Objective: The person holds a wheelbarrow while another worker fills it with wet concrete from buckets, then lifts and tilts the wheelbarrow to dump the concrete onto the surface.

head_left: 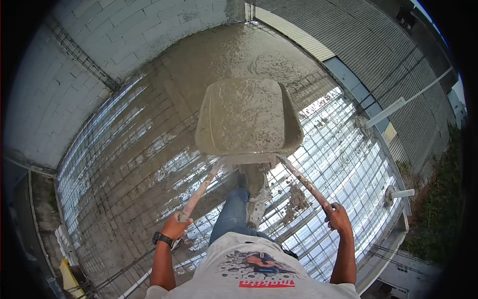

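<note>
A wheelbarrow (244, 117) stands straight in front of me, its tray smeared with wet grey concrete. Its two handles run back toward my body. My left hand (177, 225), with a dark watch on the wrist, is closed round the end of the left handle (198, 193). The end of the right handle (303, 180) is gripped in my right hand (337, 218). Between the handles, one of my legs (230, 212) reaches forward toward the tray. The wheel is hidden.
Steel mesh (343, 164) covers shiny metal decking underfoot. Wet concrete (199, 55) spreads beyond and left of the wheelbarrow. A block wall (134, 35) borders the far left. White pipes (386, 112) stick up near the slab's right edge, with a corrugated roof (348, 40) beyond.
</note>
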